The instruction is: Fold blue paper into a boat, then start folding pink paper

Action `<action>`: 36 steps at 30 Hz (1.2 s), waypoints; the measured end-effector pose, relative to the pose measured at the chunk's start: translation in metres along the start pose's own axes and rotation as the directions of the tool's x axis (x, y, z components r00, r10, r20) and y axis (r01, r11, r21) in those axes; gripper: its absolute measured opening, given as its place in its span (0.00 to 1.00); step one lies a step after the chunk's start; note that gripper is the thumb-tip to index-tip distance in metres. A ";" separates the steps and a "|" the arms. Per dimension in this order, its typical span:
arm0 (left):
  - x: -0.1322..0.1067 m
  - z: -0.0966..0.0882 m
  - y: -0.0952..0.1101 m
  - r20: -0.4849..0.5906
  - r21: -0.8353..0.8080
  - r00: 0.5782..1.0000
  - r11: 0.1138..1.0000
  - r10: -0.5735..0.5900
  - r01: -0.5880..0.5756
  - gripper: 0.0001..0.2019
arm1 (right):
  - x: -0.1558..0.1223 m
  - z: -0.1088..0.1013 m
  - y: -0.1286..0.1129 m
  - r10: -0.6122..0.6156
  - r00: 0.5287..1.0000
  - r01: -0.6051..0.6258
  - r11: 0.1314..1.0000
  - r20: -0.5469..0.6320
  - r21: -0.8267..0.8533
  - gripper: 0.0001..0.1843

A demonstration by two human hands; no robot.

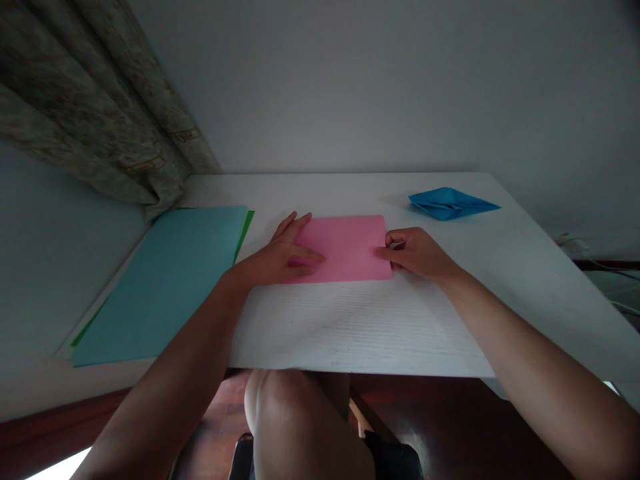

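Note:
A pink sheet of paper [350, 247], folded into a rectangle, lies in the middle of the white table [360, 327]. My left hand [280, 257] rests flat on its left end, fingers stretched out and pressing it down. At the sheet's right edge, my right hand [415, 252] has its fingers curled, pinching the edge.
A stack of teal paper [165, 280] with a green sheet [245, 230] beneath it lies at the left of the table. A folded blue paper shape [450, 202] sits at the far right. A patterned curtain [100, 113] hangs at the left; my knee [290, 420] is under the table's front edge.

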State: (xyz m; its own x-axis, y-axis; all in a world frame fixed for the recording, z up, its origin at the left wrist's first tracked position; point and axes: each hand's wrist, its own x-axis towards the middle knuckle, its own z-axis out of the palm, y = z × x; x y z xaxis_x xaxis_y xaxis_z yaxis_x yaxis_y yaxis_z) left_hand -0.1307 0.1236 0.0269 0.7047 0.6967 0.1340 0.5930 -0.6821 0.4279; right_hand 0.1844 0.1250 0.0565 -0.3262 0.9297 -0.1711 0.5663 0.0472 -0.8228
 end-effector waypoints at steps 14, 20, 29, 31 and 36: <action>0.000 0.003 -0.004 0.001 -0.009 1.000 1.000 -0.025 0.025 0.13 | 0.001 0.001 0.004 -0.025 0.999 0.024 0.999 -0.023 -0.028 0.17; 0.001 0.001 -0.002 0.037 -0.024 0.995 0.995 -0.096 0.097 0.13 | 0.004 0.002 0.010 -0.041 0.998 0.038 0.997 -0.048 -0.065 0.17; 0.000 -0.004 0.009 0.072 -0.009 0.971 0.974 -0.226 0.227 0.13 | 0.004 0.004 0.016 -0.096 0.967 0.015 0.946 -0.235 -0.323 0.16; 0.000 -0.004 0.009 0.066 0.013 0.973 0.976 -0.220 0.220 0.13 | -0.001 0.006 0.009 -0.115 0.958 -0.013 0.898 -0.263 -0.439 0.19; -0.002 -0.003 0.008 0.030 0.060 0.982 0.981 -0.184 0.182 0.15 | -0.011 0.019 -0.005 -0.440 0.897 0.277 0.649 -0.053 -0.708 0.19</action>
State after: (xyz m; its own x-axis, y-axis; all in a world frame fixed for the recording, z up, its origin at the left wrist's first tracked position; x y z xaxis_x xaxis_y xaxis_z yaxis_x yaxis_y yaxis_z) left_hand -0.1285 0.1177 0.0332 0.5950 0.8033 0.0257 0.7338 -0.5560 0.3905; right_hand 0.1700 0.1079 0.0523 -0.5015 0.8321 0.2369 0.8137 0.5467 -0.1976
